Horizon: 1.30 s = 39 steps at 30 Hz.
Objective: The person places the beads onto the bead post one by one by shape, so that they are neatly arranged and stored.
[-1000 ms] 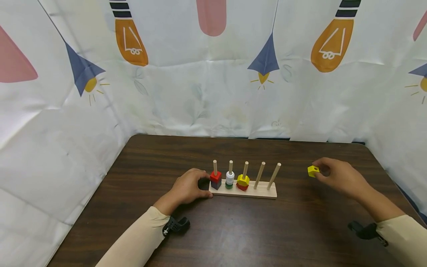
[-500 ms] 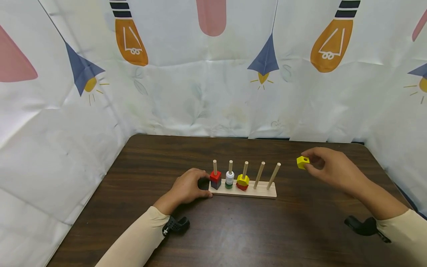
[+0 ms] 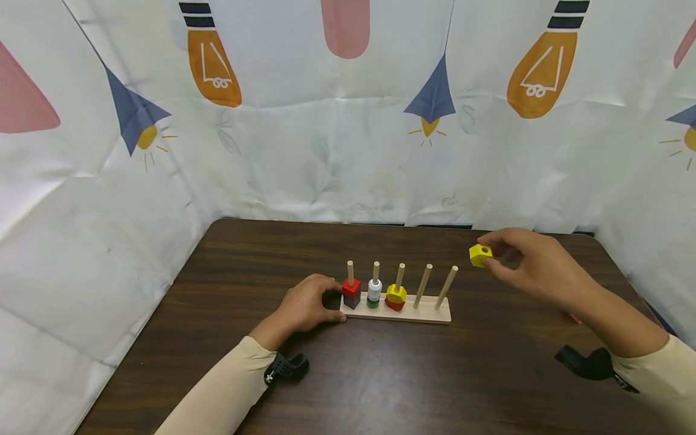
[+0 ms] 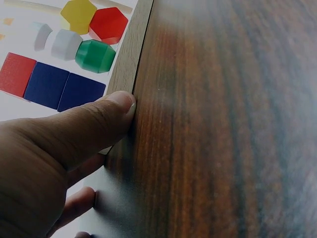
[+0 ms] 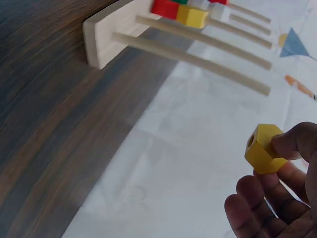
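Observation:
A wooden peg board (image 3: 426, 315) with several upright pegs stands mid-table. My left hand (image 3: 307, 305) holds its left end, the thumb (image 4: 111, 106) pressed to the front edge and the other fingers behind. Red and dark blue cubes (image 4: 47, 84) fill the leftmost peg. Beside them are white blocks over a green one (image 4: 95, 56), then a yellow block over a red one (image 4: 109, 25). The two right pegs are bare. Up and right of these, my right hand (image 3: 530, 266) pinches a yellow many-sided block (image 5: 262, 148) between thumb and fingers, its hole showing.
The dark wooden table (image 3: 380, 380) carries the board. A small red piece (image 3: 575, 318) lies mostly hidden under my right forearm. Behind the table hangs a white printed curtain (image 3: 337, 169). Each wrist wears a black strap (image 3: 288, 367).
My right hand has carried the yellow block left and upward, closer to the rightmost peg. A red piece now shows beneath the right forearm. The left hand and board have stayed put.

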Available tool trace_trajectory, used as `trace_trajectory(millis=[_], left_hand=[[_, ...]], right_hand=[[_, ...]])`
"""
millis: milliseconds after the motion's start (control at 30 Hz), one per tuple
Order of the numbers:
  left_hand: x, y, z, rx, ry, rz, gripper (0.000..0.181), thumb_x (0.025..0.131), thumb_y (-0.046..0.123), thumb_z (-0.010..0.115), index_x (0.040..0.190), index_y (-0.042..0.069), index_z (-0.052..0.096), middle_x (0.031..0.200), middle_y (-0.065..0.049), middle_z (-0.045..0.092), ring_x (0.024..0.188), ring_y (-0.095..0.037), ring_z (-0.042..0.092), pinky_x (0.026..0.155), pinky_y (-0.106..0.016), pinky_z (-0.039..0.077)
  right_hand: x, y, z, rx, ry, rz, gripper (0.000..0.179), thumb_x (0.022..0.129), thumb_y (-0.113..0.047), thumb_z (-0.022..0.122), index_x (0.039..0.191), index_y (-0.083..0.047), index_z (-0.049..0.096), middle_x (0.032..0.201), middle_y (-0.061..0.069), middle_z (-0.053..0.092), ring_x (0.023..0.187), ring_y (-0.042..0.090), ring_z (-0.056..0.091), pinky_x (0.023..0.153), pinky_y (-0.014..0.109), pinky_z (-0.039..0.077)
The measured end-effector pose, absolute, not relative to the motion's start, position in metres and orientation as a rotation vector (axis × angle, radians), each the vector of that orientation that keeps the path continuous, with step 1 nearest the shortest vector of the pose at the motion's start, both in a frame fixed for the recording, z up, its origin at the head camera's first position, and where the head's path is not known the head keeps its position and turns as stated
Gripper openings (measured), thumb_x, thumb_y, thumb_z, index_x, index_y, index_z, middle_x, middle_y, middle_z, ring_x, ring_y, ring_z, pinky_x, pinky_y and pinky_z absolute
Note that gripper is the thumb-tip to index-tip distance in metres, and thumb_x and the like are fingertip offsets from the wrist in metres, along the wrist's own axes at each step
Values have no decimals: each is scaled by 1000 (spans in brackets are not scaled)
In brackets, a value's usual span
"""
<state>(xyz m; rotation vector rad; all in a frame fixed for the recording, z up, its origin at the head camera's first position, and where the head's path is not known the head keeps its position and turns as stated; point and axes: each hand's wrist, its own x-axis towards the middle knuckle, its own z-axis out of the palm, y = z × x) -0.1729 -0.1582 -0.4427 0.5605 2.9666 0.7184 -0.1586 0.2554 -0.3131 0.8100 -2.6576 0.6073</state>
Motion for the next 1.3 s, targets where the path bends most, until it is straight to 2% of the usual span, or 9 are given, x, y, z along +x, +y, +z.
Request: trace_trajectory(millis=[200, 400, 967, 1300], left_hand=[[-173, -158, -443, 575, 2974, 718, 53, 70, 39, 95, 115, 20, 76, 123, -3, 69, 122, -23, 59, 99, -47, 50], [-172, -159, -443, 563, 2973, 715, 52, 70, 40, 95, 115, 21, 76, 123, -2, 68, 122, -23, 59, 99, -47, 50], [-173, -158, -442, 562, 2973, 735, 51, 70, 39, 96, 113, 21, 77, 123, -3, 69, 121, -24, 60, 96, -48, 51], [-173, -157, -442, 546, 2974, 733, 51, 69, 39, 96, 113, 22, 77, 123, -3, 68, 122, -24, 59, 97, -49, 50]], right_hand=[[-156, 241, -309, 868, -2600, 661, 40, 84, -2, 82, 121, -12, 71, 105, -4, 70, 82, 9, 65, 70, 23, 54], [-157, 227, -310, 898, -2568, 715, 39, 83, 0, 83, 118, -10, 71, 103, -5, 70, 82, 7, 65, 70, 21, 53], [-159, 191, -312, 964, -2592, 869, 35, 87, -3, 79, 121, -10, 70, 107, -2, 68, 87, 9, 64, 74, 34, 57], [-162, 176, -320, 987, -2571, 911, 37, 87, -5, 80, 122, -8, 69, 110, 1, 68, 87, 10, 64, 73, 33, 57]])
